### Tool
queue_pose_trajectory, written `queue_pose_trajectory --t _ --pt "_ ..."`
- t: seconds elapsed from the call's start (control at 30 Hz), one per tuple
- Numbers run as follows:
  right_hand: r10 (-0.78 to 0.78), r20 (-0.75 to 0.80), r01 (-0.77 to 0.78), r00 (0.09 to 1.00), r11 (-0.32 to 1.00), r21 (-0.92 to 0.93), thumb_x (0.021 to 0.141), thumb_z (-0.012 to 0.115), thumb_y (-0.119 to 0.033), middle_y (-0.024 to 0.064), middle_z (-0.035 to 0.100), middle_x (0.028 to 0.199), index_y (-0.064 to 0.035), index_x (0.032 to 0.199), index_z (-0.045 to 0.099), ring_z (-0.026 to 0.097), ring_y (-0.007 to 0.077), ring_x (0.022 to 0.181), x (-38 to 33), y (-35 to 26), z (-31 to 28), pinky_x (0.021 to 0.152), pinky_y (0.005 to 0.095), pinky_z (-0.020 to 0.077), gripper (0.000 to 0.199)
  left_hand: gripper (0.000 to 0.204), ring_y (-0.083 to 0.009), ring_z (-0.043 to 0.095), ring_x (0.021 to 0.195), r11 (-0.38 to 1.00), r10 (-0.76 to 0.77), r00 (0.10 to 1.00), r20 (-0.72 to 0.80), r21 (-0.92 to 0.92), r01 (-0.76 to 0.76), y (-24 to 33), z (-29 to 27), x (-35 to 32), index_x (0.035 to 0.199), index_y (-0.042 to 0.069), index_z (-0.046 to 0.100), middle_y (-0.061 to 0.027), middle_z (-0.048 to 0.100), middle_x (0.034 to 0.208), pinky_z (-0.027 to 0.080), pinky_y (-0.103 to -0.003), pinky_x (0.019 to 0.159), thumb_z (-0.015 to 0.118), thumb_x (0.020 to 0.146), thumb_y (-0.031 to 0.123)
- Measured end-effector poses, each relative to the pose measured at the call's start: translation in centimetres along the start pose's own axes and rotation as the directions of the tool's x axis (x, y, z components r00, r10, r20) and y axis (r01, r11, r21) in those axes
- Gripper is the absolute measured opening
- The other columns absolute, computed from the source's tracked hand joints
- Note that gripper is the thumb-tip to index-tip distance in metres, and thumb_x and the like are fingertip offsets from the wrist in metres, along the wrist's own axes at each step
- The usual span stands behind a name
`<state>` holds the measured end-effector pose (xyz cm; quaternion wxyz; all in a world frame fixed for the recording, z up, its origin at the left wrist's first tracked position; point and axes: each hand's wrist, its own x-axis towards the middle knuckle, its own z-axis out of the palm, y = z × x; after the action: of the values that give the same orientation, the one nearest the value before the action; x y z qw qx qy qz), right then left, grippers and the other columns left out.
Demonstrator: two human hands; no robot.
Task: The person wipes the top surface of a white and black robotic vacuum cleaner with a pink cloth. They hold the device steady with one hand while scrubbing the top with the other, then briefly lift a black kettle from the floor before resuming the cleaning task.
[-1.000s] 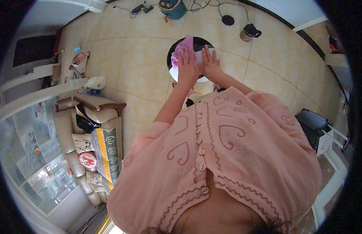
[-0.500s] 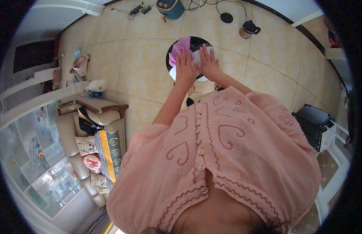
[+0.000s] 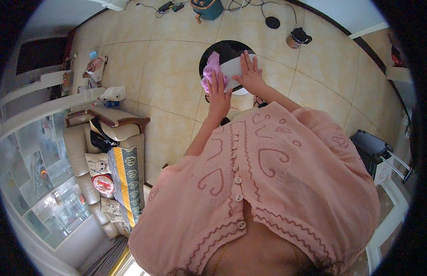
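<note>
A round black surface [image 3: 214,49], like a small stool top or table, stands ahead of me. On it lies a pale grey-white flat piece [image 3: 231,70], perhaps a sheet; its exact kind is unclear. My left hand [image 3: 218,95] rests on a crumpled pinkish-purple cloth [image 3: 213,63] at the left of the pale piece, fingers stretched out over it. Lying flat on the right part of the pale piece is my right hand [image 3: 251,78], its fingers spread and nothing in them.
Beyond the round surface are a dark green appliance [image 3: 208,10], a black disc with a cable [image 3: 272,22] and a jug with a black lid [image 3: 296,38]. A sofa [image 3: 80,184] stands left, a black suitcase-like box [image 3: 364,147] right. Beige tiles [image 3: 167,69] cover the floor.
My left hand has slid toward me and slightly left with the cloth, showing more of the pale piece. My right hand stays flat, a little farther right in the view.
</note>
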<state>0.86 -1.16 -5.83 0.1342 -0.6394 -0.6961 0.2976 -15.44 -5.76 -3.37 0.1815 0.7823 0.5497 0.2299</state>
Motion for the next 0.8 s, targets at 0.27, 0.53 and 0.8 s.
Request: queue_pose_trajectory --t 0.27,0.53,0.8 --pt "-0.032 0.005 0.032 0.999 0.999 -0.029 0.081 0.050 -0.050 0.0052 -0.006 0.147 -0.0102 0.140 0.001 0.004 0.0454 0.131 -0.2 0.1 -0.1 0.092 0.0678 0.0204 0.086 0.043 -0.0377 0.039 0.118 0.961 0.229 0.943 -0.240 -0.102 -0.259 -4.7 -0.9 12.8 0.120 0.001 0.047 -0.0201 0.045 0.125 0.028 -0.045 0.097 0.041 0.090 0.031" --pt "-0.007 -0.055 0.006 0.998 1.000 -0.014 0.080 0.051 -0.049 0.0055 -0.005 0.147 -0.0099 0.140 0.003 0.004 0.0440 0.131 -0.5 0.6 0.8 0.093 0.0672 0.0210 0.086 0.065 -0.0398 0.052 0.099 0.922 -0.189 0.942 0.278 -0.280 0.268 -3.0 -1.3 17.2 0.101 0.000 0.060 -0.0244 0.059 0.100 0.037 -0.041 0.088 0.022 0.091 0.051" --pt "0.020 0.032 -0.021 0.999 0.999 0.031 0.081 0.049 -0.049 0.0046 -0.009 0.147 -0.0103 0.140 0.003 0.001 0.0409 0.132 -0.6 -0.5 -0.7 0.095 0.0669 0.0166 0.084 0.072 -0.0403 0.051 0.101 0.912 -0.394 0.846 0.358 0.042 0.407 -7.9 -0.6 17.6 0.101 0.001 0.061 -0.0282 0.057 0.100 0.035 -0.044 0.091 0.013 0.090 0.054"
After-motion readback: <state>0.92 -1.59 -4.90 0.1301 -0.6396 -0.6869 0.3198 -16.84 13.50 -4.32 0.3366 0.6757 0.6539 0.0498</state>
